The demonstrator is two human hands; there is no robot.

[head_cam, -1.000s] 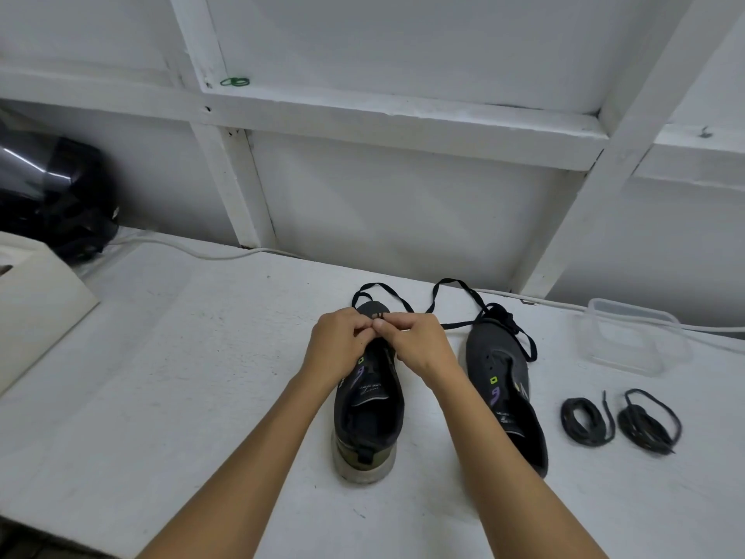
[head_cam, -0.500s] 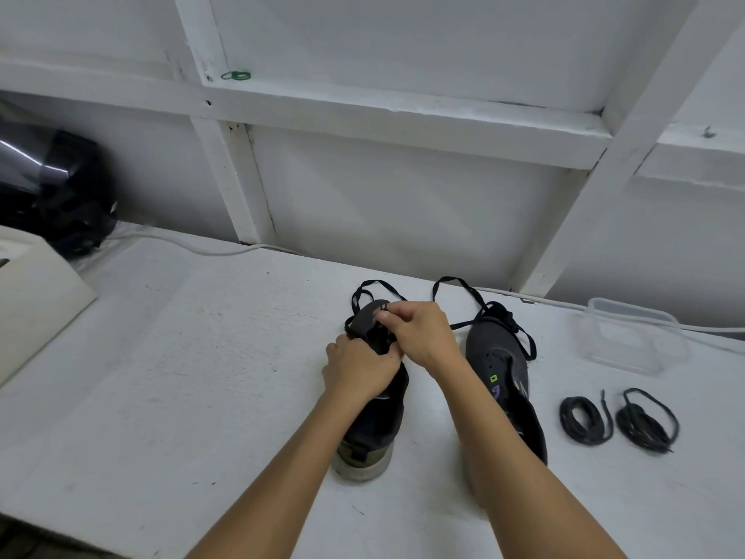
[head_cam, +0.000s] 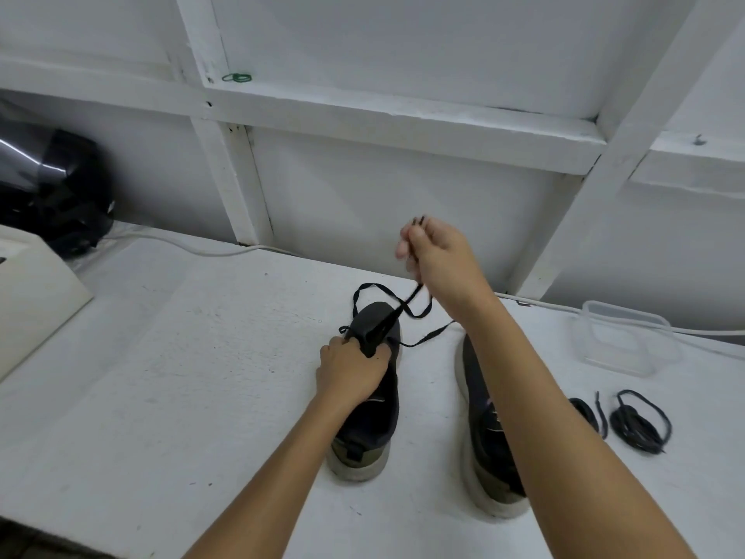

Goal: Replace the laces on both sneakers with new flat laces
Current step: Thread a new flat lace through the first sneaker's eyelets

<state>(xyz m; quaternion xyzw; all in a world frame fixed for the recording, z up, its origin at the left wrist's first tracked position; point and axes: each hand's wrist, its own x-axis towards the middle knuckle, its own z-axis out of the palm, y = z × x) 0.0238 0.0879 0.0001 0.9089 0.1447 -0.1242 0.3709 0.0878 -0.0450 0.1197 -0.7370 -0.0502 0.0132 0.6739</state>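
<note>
Two dark sneakers stand on the white table, toes pointing away from me. My left hand (head_cam: pixel 351 367) grips the left sneaker (head_cam: pixel 373 421) at its tongue and lace area. My right hand (head_cam: pixel 437 258) is raised above the table and pinches a black flat lace (head_cam: pixel 407 302), which runs taut down into the left sneaker; more of that lace loops on the table beyond the toe. The right sneaker (head_cam: pixel 485 437) is partly hidden by my right forearm. Two coiled black laces (head_cam: pixel 641 421) lie on the table to the right.
A clear plastic container (head_cam: pixel 625 340) sits at the back right. A cream box (head_cam: pixel 28 292) and a black helmet (head_cam: pixel 52 191) are at the far left. A white cable (head_cam: pixel 193 248) runs along the wall. White wooden framing stands behind the table.
My right hand has risen from the sneaker's tongue, pulling the lace up and away. My left hand has moved from the tongue to hold the sneaker down.
</note>
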